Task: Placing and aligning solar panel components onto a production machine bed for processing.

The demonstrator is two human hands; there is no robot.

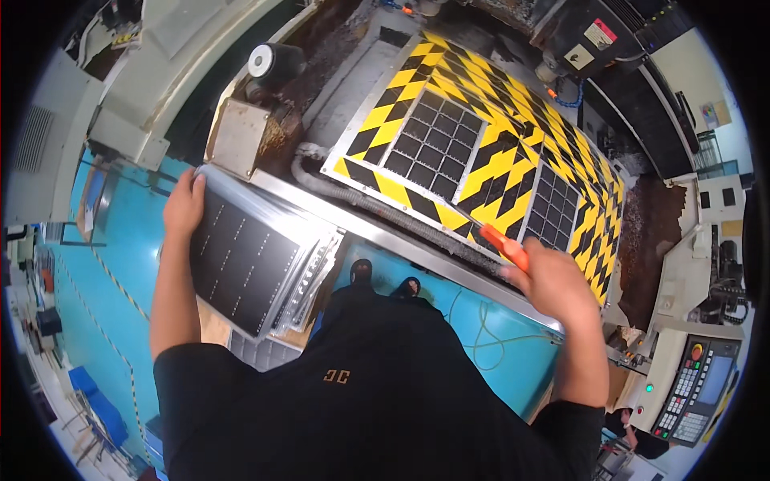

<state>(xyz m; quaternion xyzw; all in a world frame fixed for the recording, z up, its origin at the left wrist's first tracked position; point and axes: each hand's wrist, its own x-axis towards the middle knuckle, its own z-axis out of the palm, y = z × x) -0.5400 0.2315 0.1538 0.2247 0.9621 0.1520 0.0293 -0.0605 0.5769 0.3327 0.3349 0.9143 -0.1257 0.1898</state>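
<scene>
My right hand (pixel 553 284) is closed around an orange-handled tool (pixel 505 245). A thin shaft seems to run from the tool toward the lower edge of a panel striped in yellow and black (pixel 501 192). Two black grid plates lie in that panel, the left grid plate (pixel 433 144) and the right grid plate (pixel 552 210). At the left, my left hand (pixel 186 202) grips the upper corner of a stack of black sheets (pixel 245 260). The sheets carry rows of small light marks, and clear film shows along their edges. The thumb lies on top; the other fingers are partly hidden.
A metal ledge (pixel 385 240) with a corrugated hose (pixel 361 196) runs before the striped panel. A machine head (pixel 593 40) hangs at the far right. A control panel (pixel 696 389) stands at the lower right. Thin tubing (pixel 485 333) loops over the blue-green floor.
</scene>
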